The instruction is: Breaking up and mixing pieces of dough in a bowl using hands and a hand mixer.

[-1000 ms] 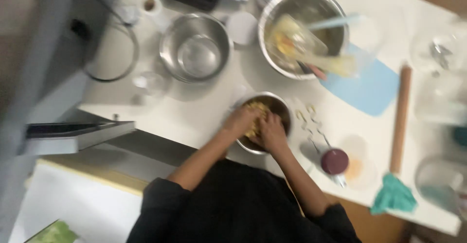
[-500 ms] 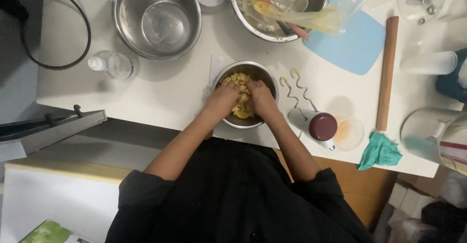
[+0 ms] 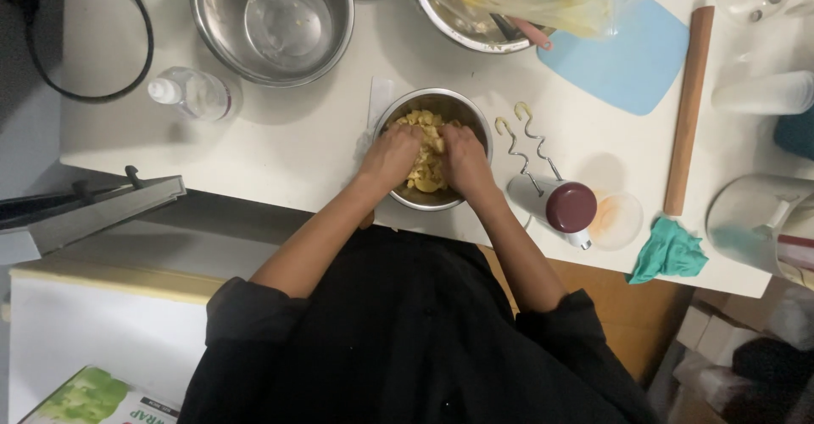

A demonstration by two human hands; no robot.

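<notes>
A small steel bowl (image 3: 449, 102) stands near the front edge of the white counter (image 3: 297, 148) and holds crumbly yellow dough (image 3: 424, 127). Both of my hands are inside it. My left hand (image 3: 392, 154) presses into the dough on the bowl's left side with its fingers curled. My right hand (image 3: 465, 158) grips the dough on the right side. The two hands nearly touch over the middle of the bowl, and the fingertips are buried in the dough.
An empty steel bowl (image 3: 271, 21) and a small clear bottle (image 3: 191, 93) sit at the back left. A large bowl with utensils (image 3: 500, 4), a blue mat (image 3: 623, 55), a rolling pin (image 3: 688, 110), dough hooks (image 3: 524, 140), a maroon-capped container (image 3: 560, 206) and a teal cloth (image 3: 668, 252) lie to the right.
The view has steadied and closed in on the counter. My hands stay in the small bowl, working the dough, with the fingers shifted slightly.
</notes>
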